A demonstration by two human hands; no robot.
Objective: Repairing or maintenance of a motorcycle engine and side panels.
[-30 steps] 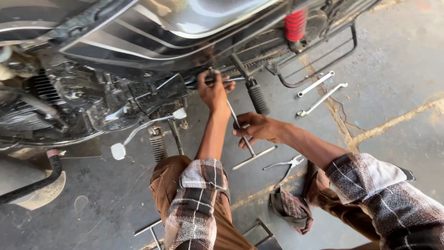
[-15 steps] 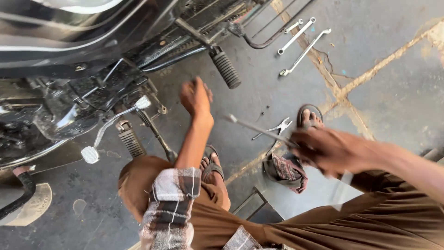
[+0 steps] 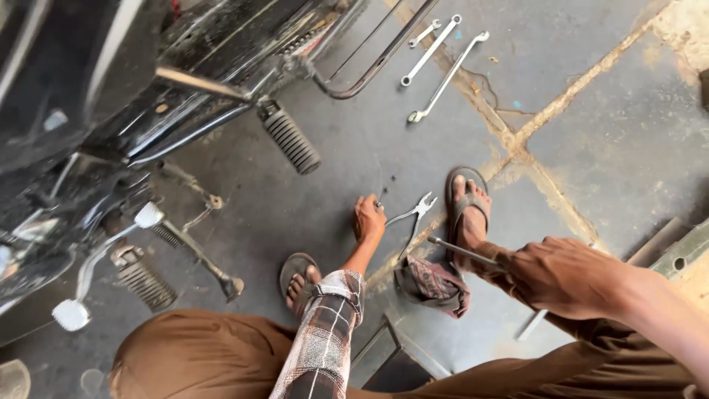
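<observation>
Left hand (image 3: 368, 219) down on grey concrete floor (image 3: 591, 66), fingers pinching a small metal part beside silver pliers (image 3: 413, 214); right hand (image 3: 563, 275) gripping a steel T-handle wrench (image 3: 461, 252).

- Motorcycle (image 3: 111, 96) fills upper left, standing on the floor (image 3: 591, 89).
- Footpeg (image 3: 289, 137) sticks out from its frame toward centre; kick lever (image 3: 193, 251) and brake pedal (image 3: 70, 314) sit lower left.
- Three wrenches (image 3: 443, 59) lie on floor at top centre, just right of the bike's guard rail (image 3: 373, 63).
- Pliers (image 3: 415, 214) on floor at centre, between left hand (image 3: 368, 219) and the right sandalled foot (image 3: 468, 207).
- Left hand down at the floor, just left of pliers; left foot (image 3: 299, 281) below it.
- Rag (image 3: 434, 284) on floor below pliers, beside right foot.
- Right hand (image 3: 565, 277) at right, above the rag, grip closed round a T-handle tool (image 3: 461, 251) pointing left.
</observation>
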